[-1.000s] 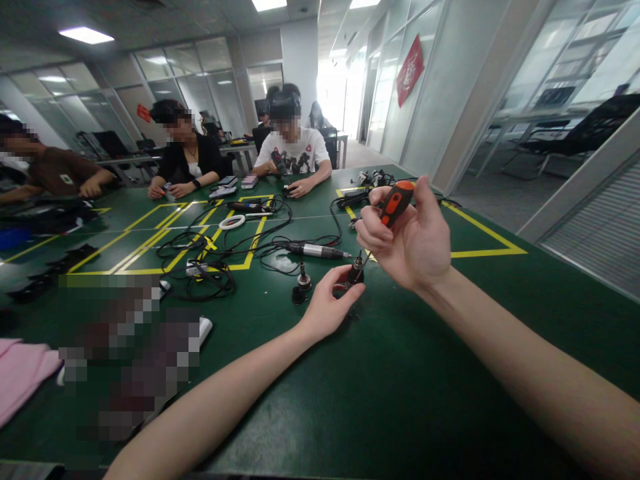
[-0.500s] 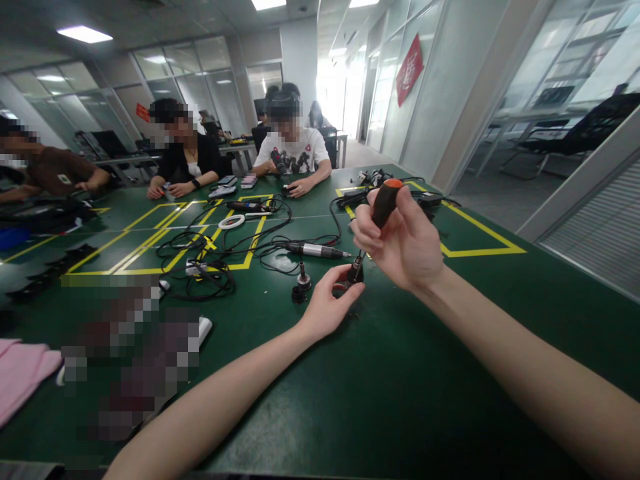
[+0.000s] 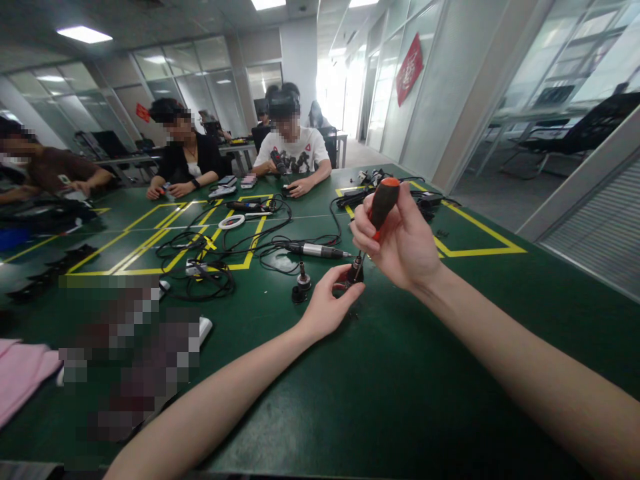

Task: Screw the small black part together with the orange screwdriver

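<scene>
My right hand (image 3: pixel 400 243) is wrapped round the black handle of a screwdriver (image 3: pixel 385 203) with an orange end cap. The screwdriver tilts, and its thin shaft runs down to a small black part with a metal stem (image 3: pixel 356 271). My left hand (image 3: pixel 330 303) pinches that part from the left, thumb in front, close above the green table. Whether the tip sits in a screw is too small to tell. Just left of my left hand stand a similar metal-stemmed part (image 3: pixel 303 277) and a small black ring-like piece (image 3: pixel 299 294).
A silver and black electric screwdriver (image 3: pixel 317 251) lies beyond my hands, its cable looping left. Black cables (image 3: pixel 215 280) with a white plug tangle on the green table (image 3: pixel 400 387). Several people sit at the far side. Blurred objects and a pink cloth (image 3: pixel 23 373) lie at the left.
The screwdriver handle has turned and tilted slightly in my right hand, showing some orange near its lower end. My left hand and the part stay where they were.
</scene>
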`<action>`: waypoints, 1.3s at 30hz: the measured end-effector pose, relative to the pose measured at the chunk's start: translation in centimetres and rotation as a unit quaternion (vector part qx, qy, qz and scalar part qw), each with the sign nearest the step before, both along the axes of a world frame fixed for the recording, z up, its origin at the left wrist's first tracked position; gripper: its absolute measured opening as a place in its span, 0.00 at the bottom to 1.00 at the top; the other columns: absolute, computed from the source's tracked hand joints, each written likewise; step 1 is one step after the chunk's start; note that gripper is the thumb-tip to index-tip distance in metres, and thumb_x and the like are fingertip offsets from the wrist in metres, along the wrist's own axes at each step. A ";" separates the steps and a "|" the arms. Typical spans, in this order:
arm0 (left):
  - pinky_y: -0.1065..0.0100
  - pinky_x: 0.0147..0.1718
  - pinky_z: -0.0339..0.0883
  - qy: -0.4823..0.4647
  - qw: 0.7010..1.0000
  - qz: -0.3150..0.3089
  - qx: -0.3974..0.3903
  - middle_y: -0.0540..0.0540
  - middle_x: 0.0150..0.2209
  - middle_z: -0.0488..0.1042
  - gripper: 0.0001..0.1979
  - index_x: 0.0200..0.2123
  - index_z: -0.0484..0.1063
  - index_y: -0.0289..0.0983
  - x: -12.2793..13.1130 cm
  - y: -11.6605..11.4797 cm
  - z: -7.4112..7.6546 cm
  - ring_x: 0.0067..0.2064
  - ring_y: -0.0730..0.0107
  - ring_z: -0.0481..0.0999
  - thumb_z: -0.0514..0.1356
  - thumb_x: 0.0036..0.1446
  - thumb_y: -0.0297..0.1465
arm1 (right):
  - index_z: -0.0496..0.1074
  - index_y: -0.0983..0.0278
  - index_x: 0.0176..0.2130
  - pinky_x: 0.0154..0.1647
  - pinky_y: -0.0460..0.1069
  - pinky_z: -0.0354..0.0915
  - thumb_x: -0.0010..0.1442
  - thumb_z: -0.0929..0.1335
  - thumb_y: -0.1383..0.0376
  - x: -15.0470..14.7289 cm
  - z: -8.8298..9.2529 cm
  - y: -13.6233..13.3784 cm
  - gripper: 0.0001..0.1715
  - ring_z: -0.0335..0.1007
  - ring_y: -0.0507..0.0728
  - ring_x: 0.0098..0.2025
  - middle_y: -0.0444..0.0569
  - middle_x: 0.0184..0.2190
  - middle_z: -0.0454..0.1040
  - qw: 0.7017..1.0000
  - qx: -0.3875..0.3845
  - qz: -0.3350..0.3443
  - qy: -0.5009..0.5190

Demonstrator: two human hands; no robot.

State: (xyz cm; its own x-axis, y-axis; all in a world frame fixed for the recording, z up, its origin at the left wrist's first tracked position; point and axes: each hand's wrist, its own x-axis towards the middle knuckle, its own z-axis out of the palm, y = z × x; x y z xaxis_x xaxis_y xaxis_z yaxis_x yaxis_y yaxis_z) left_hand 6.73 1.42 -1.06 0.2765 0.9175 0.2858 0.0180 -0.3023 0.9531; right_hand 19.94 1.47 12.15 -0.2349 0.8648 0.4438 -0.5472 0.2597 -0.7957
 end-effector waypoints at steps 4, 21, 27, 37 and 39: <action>0.58 0.54 0.72 0.000 1.000 -0.002 0.006 0.40 0.54 0.80 0.18 0.55 0.76 0.35 0.0 0.1 -0.1 0.53 0.58 0.79 0.67 0.62 0.32 | 0.69 0.61 0.28 0.20 0.47 0.43 0.62 0.73 0.39 0.2 0.0 0.0 0.30 0.44 0.47 0.19 0.36 0.19 0.56 1.000 -0.004 0.007 -0.003; 0.59 0.55 0.73 0.010 1.000 -0.003 0.006 0.41 0.55 0.80 0.18 0.55 0.76 0.36 -0.2 0.0 0.2 0.53 0.59 0.79 0.67 0.63 0.32 | 0.70 0.58 0.31 0.20 0.47 0.45 0.60 0.71 0.35 0.0 -0.1 -0.4 0.30 0.40 0.50 0.18 0.35 0.15 0.49 1.000 0.003 -0.007 0.004; 0.59 0.55 0.73 0.008 1.000 -0.002 -0.001 0.41 0.54 0.80 0.18 0.55 0.77 0.36 -0.1 0.0 0.2 0.53 0.59 0.80 0.67 0.63 0.32 | 0.65 0.59 0.26 0.19 0.47 0.44 0.58 0.73 0.35 -0.3 -0.3 0.0 0.34 0.45 0.48 0.19 0.37 0.18 0.55 1.000 0.008 -0.025 -0.018; 0.59 0.56 0.72 0.002 1.000 -0.008 -0.008 0.41 0.55 0.80 0.18 0.56 0.77 0.37 -0.2 -0.1 0.3 0.54 0.59 0.79 0.66 0.63 0.31 | 0.66 0.59 0.29 0.19 0.46 0.45 0.59 0.73 0.37 -0.4 -0.4 0.0 0.32 0.45 0.48 0.19 0.36 0.19 0.55 1.000 0.001 -0.030 -0.005; 0.60 0.56 0.72 0.000 1.000 -0.008 -0.010 0.42 0.55 0.80 0.18 0.56 0.77 0.37 -0.3 -0.1 0.4 0.54 0.59 0.79 0.66 0.63 0.30 | 0.66 0.60 0.28 0.19 0.47 0.45 0.59 0.72 0.35 -0.4 -0.4 0.1 0.34 0.47 0.48 0.19 0.38 0.20 0.58 0.999 -0.007 -0.043 -0.014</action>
